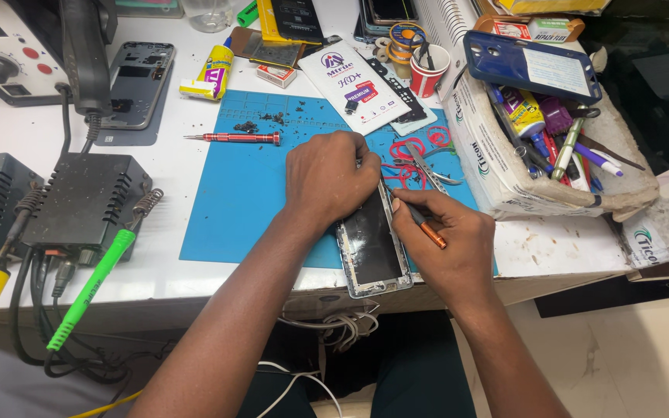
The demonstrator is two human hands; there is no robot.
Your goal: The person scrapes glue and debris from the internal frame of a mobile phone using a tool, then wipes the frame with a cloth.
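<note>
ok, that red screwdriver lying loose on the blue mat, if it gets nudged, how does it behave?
The red screwdriver is slim and round-bodied, so it would probably roll across the flat blue mat. It looks stiff and light. Its fine tip points left and could bend if dropped. The mat's matte surface may slow it somewhat.

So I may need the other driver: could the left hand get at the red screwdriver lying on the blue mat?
Probably yes. The left hand presses on the opened phone, and the red screwdriver lies just beyond it on bare blue mat, nothing between.
</note>
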